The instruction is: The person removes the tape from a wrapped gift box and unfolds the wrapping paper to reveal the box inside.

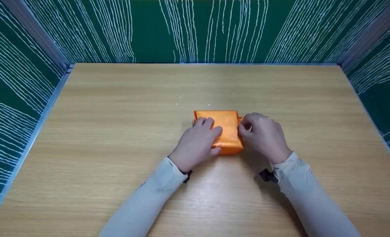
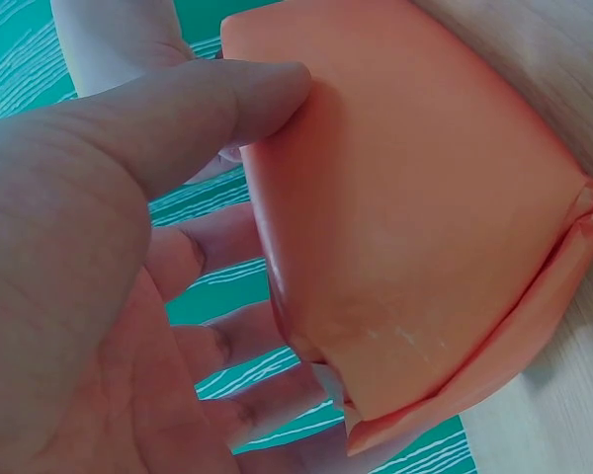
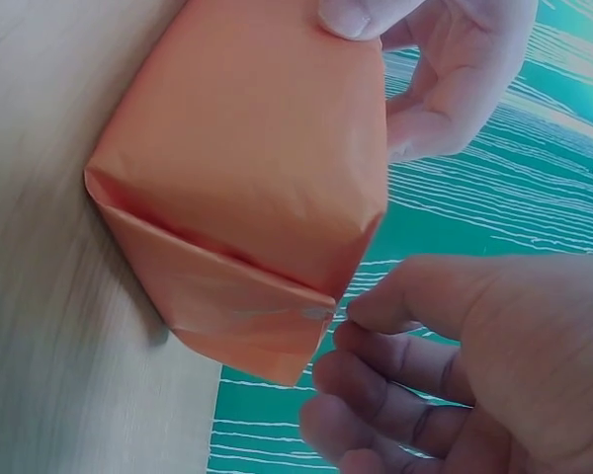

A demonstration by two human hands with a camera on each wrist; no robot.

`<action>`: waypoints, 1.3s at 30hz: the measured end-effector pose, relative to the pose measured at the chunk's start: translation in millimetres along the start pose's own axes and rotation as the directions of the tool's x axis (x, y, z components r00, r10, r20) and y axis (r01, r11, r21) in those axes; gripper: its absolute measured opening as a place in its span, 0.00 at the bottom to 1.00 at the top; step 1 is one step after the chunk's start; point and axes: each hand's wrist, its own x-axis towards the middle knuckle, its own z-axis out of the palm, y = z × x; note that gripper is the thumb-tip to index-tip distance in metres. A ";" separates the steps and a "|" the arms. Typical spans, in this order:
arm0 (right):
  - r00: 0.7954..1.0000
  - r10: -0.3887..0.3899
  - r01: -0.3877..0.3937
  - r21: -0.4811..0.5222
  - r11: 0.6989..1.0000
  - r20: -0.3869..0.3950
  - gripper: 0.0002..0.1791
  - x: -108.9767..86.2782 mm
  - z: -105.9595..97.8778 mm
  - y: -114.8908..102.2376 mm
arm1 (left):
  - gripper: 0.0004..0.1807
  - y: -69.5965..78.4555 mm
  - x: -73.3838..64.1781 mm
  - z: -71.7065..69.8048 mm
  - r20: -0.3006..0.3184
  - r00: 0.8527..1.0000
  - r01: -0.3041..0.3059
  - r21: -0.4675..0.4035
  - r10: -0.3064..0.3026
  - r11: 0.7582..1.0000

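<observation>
An orange paper-wrapped package (image 1: 226, 125), shaped like a small box, sits on the wooden table. My left hand (image 1: 196, 140) grips its left part, fingers over the top and thumb (image 2: 267, 99) pressed on the near side. At the right end my right hand (image 1: 264, 135) has its fingers curled, with thumb and forefinger together at the edge of a folded paper flap (image 3: 217, 286). That flap stands out from the end, creased, with a small shiny or pale patch at its corner. The package's far side is hidden in the head view.
Tiny white scraps (image 1: 209, 105) lie on the table (image 1: 122, 105) beyond the package. Green panels with white streaks (image 1: 201, 33) rise at the back and both sides. Each wrist bears a dark strap or mount (image 1: 268, 175) below the pale sleeves.
</observation>
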 end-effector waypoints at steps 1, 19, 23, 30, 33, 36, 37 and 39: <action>1.000 0.000 0.000 -0.002 1.000 -0.001 0.06 -0.4 -0.4 0.2 | 0.18 0.0 -0.4 0.1 -0.005 1.000 -0.002 0.000 0.002 1.000; 0.999 0.016 -0.016 0.005 1.000 0.029 0.09 -1.8 8.4 -1.6 | 0.20 0.1 -2.3 4.6 0.017 1.000 0.006 0.000 -0.006 1.000; 0.999 0.019 -0.021 0.027 0.999 0.044 0.07 -1.3 7.1 -1.7 | 0.20 -0.1 -2.3 3.9 0.011 1.000 0.005 -0.005 -0.005 1.000; 1.000 0.015 -0.016 0.024 1.000 0.021 0.06 0.7 4.4 0.0 | 0.18 -0.8 -2.1 3.3 -0.018 1.000 -0.003 0.003 0.003 1.000; 1.000 0.009 -0.009 0.012 1.000 0.004 0.06 0.8 2.8 0.9 | 0.17 -1.0 -2.0 3.4 -0.042 0.999 -0.012 0.005 0.012 1.000; 1.000 0.007 -0.007 0.000 1.000 0.005 0.05 1.0 1.0 1.7 | 0.17 -0.9 -1.7 2.9 -0.053 0.998 -0.019 0.005 0.019 1.000; 1.000 0.012 -0.012 0.000 1.000 0.011 0.06 1.1 0.2 1.8 | 0.17 -0.8 -1.5 2.8 -0.052 0.998 -0.019 0.007 0.020 1.000; 0.999 0.027 -0.027 0.001 1.000 0.025 0.07 1.5 -2.1 3.2 | 0.17 -0.6 -1.1 1.8 -0.047 0.999 -0.019 0.008 0.019 1.000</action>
